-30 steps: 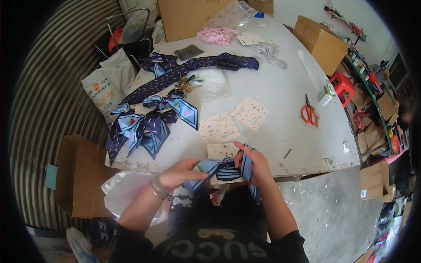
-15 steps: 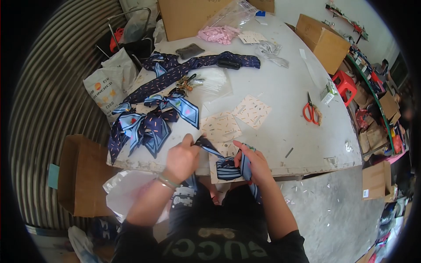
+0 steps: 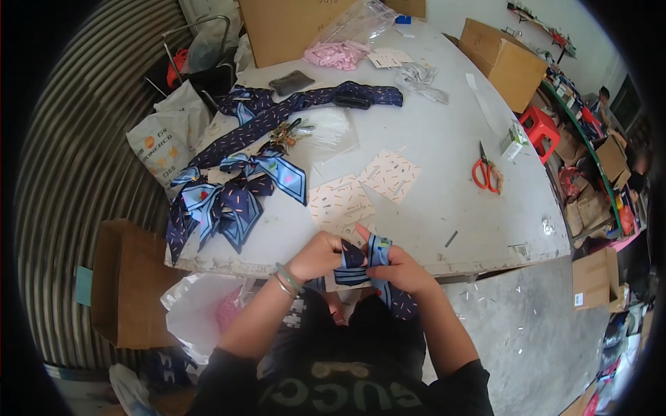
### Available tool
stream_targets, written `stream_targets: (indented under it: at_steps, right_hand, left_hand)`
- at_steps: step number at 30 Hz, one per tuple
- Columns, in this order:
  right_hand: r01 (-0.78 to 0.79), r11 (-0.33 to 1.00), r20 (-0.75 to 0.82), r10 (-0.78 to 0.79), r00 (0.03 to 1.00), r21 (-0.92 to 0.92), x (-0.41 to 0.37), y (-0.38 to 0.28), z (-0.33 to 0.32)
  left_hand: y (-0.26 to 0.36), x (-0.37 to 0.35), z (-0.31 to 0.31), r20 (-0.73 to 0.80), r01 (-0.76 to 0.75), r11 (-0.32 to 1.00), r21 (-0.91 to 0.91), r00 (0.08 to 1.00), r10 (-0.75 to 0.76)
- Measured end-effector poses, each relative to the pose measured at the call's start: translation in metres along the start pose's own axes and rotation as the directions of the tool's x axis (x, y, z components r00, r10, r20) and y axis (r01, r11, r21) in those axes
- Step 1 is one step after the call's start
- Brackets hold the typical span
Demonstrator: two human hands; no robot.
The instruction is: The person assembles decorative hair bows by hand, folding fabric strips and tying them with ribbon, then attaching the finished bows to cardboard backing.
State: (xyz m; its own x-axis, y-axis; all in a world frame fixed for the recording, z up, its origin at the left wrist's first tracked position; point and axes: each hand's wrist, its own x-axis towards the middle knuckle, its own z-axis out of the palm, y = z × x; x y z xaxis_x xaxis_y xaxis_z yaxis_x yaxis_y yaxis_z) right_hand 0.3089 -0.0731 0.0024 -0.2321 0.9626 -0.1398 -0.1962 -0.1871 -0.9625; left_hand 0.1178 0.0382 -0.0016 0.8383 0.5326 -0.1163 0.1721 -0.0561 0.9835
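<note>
At the table's front edge, a navy and light-blue striped scarf (image 3: 352,276) is folded against a patterned card, between my two hands. My left hand (image 3: 316,257) has its fingers closed on the scarf's left part, where a dark loop stands up. My right hand (image 3: 406,270) pinches a light-blue band of it, and a navy tail with small dashes hangs below. Just behind lie two patterned cards, one (image 3: 341,202) nearer and one (image 3: 390,175) farther right. Several tied navy and blue scarves (image 3: 232,197) are heaped to the left of my hands.
Orange-handled scissors (image 3: 487,173) and a small green-white box (image 3: 513,141) lie on the right of the table (image 3: 444,201). Pink fabric (image 3: 336,54) and a cardboard box (image 3: 291,28) are at the back. A white bag (image 3: 198,312) hangs below the left front edge. A person sits far right.
My left hand has moved right and down, close to my right hand. The scarf strip stretched between them is now a loop at the card. The view has shifted slightly.
</note>
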Motion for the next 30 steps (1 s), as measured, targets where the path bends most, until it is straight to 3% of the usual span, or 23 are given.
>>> stream_targets:
  at_steps: [6, 9, 12, 15, 18, 21, 24, 27, 28, 29, 30]
  right_hand:
    - [0.016, 0.952, 0.102, 0.016, 0.995, -0.305, -0.002, -0.017, 0.005]
    - [-0.098, 0.932, 0.171, 0.166, 0.971, -0.349, -0.001, -0.014, -0.006]
    - [-0.041, 0.999, 0.304, 0.038, 0.952, 0.002, -0.001, -0.003, -0.019]
    - [-0.003, 0.986, 0.199, 0.037, 0.979, -0.169, 0.005, -0.002, -0.024]
    - [-0.102, 0.972, 0.020, 0.109, 0.994, -0.213, 0.011, 0.002, -0.018]
    - [0.034, 0.964, -0.007, -0.037, 0.999, -0.264, 0.011, 0.005, -0.011]
    - [-0.017, 0.983, -0.075, 0.004, 0.997, -0.184, 0.008, -0.001, -0.004]
    - [0.106, 0.985, -0.100, -0.120, 0.988, -0.135, 0.012, 0.010, -0.002]
    - [0.103, 0.986, -0.082, -0.114, 0.990, -0.129, 0.012, 0.011, -0.002]
    - [0.098, 0.988, -0.063, -0.106, 0.992, -0.123, 0.013, 0.011, -0.004]
    - [0.093, 0.989, -0.043, -0.098, 0.994, -0.117, 0.013, 0.011, -0.004]
  left_hand:
    - [0.006, 0.002, 0.007, 0.004, 0.037, 0.999, -0.020, 0.999, -0.037]
    - [0.008, -0.003, 0.011, 0.023, 0.033, 0.997, -0.067, 0.999, -0.032]
    - [0.012, -0.004, 0.007, 0.114, 0.045, 0.995, -0.085, 0.993, -0.035]
    - [0.017, -0.005, 0.006, 0.167, 0.072, 0.995, -0.075, 0.984, -0.059]
    - [0.017, -0.005, 0.005, 0.179, 0.081, 0.991, -0.103, 0.982, -0.061]
    - [0.007, -0.004, 0.002, 0.175, 0.037, 0.999, -0.040, 0.984, -0.030]
    - [-0.004, -0.007, -0.004, 0.096, -0.082, 0.994, -0.073, 0.991, 0.089]
    - [0.013, -0.018, 0.000, -0.096, -0.144, 0.967, -0.211, 0.987, 0.127]
    - [0.022, -0.023, -0.003, -0.186, -0.165, 0.976, 0.143, 0.964, 0.190]
    - [0.031, -0.030, -0.009, -0.246, -0.134, 0.868, 0.478, 0.928, 0.278]
    - [0.039, -0.037, -0.015, -0.268, -0.054, 0.657, 0.752, 0.885, 0.380]
